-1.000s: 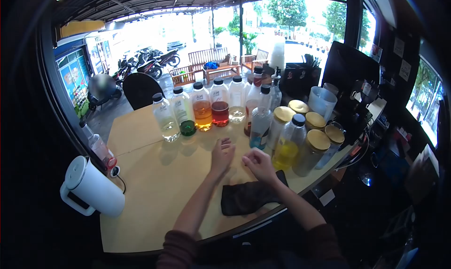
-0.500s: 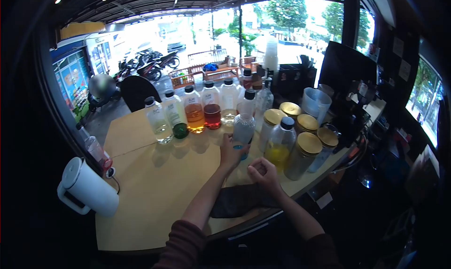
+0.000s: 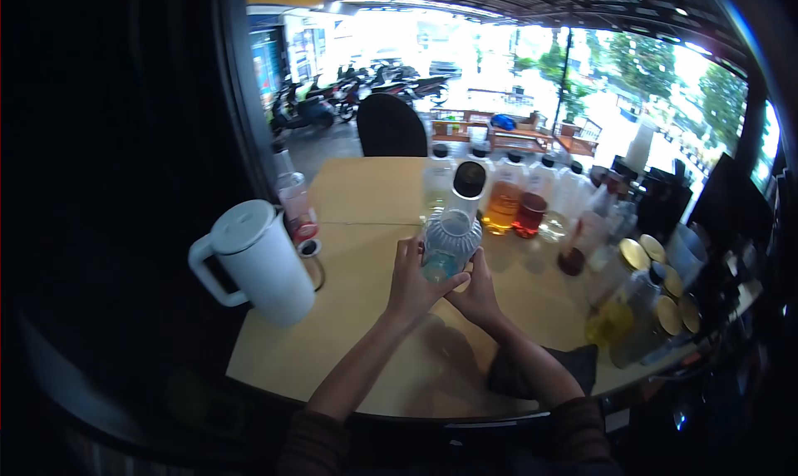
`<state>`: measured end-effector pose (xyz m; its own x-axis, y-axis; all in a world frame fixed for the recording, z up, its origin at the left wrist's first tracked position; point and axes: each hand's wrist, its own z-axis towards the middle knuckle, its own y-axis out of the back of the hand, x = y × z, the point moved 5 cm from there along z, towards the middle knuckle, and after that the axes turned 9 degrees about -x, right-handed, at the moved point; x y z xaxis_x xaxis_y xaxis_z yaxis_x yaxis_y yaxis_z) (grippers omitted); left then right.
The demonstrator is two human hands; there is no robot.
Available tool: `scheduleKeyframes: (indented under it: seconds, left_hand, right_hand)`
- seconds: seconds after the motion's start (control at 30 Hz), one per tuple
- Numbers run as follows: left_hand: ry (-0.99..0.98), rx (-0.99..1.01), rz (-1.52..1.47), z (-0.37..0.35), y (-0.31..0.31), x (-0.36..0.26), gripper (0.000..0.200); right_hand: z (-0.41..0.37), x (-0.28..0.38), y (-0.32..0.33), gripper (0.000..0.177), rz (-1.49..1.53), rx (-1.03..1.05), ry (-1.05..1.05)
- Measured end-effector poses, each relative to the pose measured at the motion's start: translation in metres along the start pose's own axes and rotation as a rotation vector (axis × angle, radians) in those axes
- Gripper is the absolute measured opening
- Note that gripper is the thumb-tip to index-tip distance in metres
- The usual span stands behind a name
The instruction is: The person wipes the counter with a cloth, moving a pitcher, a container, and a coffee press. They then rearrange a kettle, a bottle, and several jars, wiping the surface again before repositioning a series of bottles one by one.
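Note:
A clear ribbed bottle (image 3: pixel 454 236) with a black cap and a little blue liquid at its bottom is held up over the table, its cap tilted away from me. My left hand (image 3: pixel 414 283) wraps round the lower left side of the bottle. From the right, my right hand (image 3: pixel 477 291) closes on its lower part. Just behind stand several capped bottles; an amber one (image 3: pixel 503 202) and a red one (image 3: pixel 531 206) are closest on the right. A dark cloth (image 3: pixel 540 371) lies beneath my right forearm.
On the left are a white electric kettle (image 3: pixel 264 264) and a bottle with pink liquid (image 3: pixel 298 206). Gold-lidded jars (image 3: pixel 634 254) and a bottle of yellow liquid (image 3: pixel 613 316) crowd the right side. The wooden table (image 3: pixel 357 343) ends in a rounded front edge.
The blue-liquid bottle has been lifted from beside the jars and brought left, nearer to me. My right hand has joined my left on it. The view has turned left.

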<state>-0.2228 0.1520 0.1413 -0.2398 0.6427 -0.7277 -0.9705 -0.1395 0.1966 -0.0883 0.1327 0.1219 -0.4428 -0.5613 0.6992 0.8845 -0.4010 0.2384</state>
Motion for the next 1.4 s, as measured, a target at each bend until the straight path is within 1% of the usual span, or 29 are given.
scheduleKeyframes:
  seconds: [0.03,0.07,0.1,0.13,0.2,0.23,0.3,0.33,0.4,0.43,0.5,0.53,0.63,0.67,0.7,0.73,0.8,0.93,1.07,1.13,1.17,1.23,1.3,1.4]
  left_hand:
    - [0.009,-0.019,0.023,0.0,0.022,0.013,0.084]
    - [0.11,-0.05,-0.029,-0.004,0.045,0.029,0.084]
    - [0.206,-0.079,-0.085,-0.009,0.065,0.047,0.085]
    - [0.277,-0.07,-0.046,-0.016,0.081,0.073,0.077]
    - [0.395,0.23,0.132,-0.036,0.111,0.109,0.068]
    - [0.402,0.227,0.142,-0.043,0.12,0.12,0.068]
    - [0.292,0.607,0.625,-0.063,0.125,0.141,0.063]
    - [0.3,0.611,0.63,-0.067,0.13,0.143,0.063]
    - [0.171,0.651,0.644,-0.069,0.131,0.133,0.067]
    - [0.177,0.648,0.647,-0.067,0.132,0.132,0.067]
    - [0.202,0.733,0.639,-0.062,0.13,0.133,0.066]
    - [0.21,0.726,0.642,-0.06,0.13,0.135,0.066]
    - [0.224,0.773,0.634,-0.062,0.131,0.14,0.066]
    - [0.213,0.767,0.626,-0.063,0.132,0.139,0.069]
    - [0.202,0.762,0.617,-0.064,0.133,0.138,0.073]
    - [0.207,0.765,0.613,-0.064,0.133,0.138,0.073]
    - [0.186,0.774,0.657,-0.063,0.132,0.137,0.075]
    - [0.213,0.771,0.676,-0.062,0.128,0.136,0.076]
    - [0.21,0.736,0.685,-0.065,0.128,0.138,0.079]
    - [0.205,0.726,0.695,-0.064,0.13,0.134,0.08]
    - [0.211,0.745,0.697,-0.063,0.13,0.132,0.08]
    - [0.217,0.763,0.701,-0.063,0.129,0.132,0.08]
    - [0.186,0.76,0.714,-0.064,0.129,0.131,0.081]
    - [0.194,0.766,0.719,-0.064,0.13,0.128,0.082]
  right_hand:
    - [0.006,0.0,-0.022,0.074,0.126,0.069,-0.066]
    - [0.014,0.003,-0.041,0.074,0.145,0.086,-0.064]
    - [0.023,0.006,-0.063,0.074,0.163,0.132,-0.104]
    - [0.034,0.008,-0.084,0.073,0.179,0.176,-0.143]
    - [0.06,-0.014,-0.137,0.073,0.182,0.195,-0.128]
    - [0.072,-0.028,-0.163,0.074,0.168,0.205,-0.117]
    - [0.095,-0.042,-0.207,0.074,0.15,0.218,-0.149]
    - [0.104,-0.052,-0.227,0.075,0.121,0.227,-0.175]
    - [0.115,-0.087,-0.271,0.076,0.129,0.22,-0.183]
    - [0.118,-0.094,-0.285,0.077,0.13,0.212,-0.181]
    - [0.12,-0.106,-0.304,0.077,0.105,0.225,-0.212]
    - [0.119,-0.11,-0.311,0.077,0.074,0.233,-0.245]
    - [0.118,-0.118,-0.325,0.078,0.113,0.202,-0.217]
    - [0.116,-0.122,-0.328,0.078,0.113,0.207,-0.22]
    - [0.115,-0.119,-0.33,0.078,0.128,0.226,-0.18]
    - [0.115,-0.117,-0.331,0.078,0.142,0.243,-0.14]
    - [0.115,-0.115,-0.33,0.078,0.126,0.25,-0.139]
    - [0.112,-0.109,-0.327,0.077,0.105,0.259,-0.128]
    - [0.11,-0.11,-0.329,0.078,0.122,0.271,-0.142]
    - [0.108,-0.106,-0.327,0.078,0.082,0.184,-0.096]
    - [0.105,-0.104,-0.33,0.078,0.083,0.184,-0.096]
    - [0.101,-0.103,-0.328,0.076,0.077,0.081,-0.169]
    - [0.101,-0.102,-0.329,0.075,0.08,0.058,-0.175]
    - [0.101,-0.105,-0.326,0.074,0.09,0.039,-0.189]
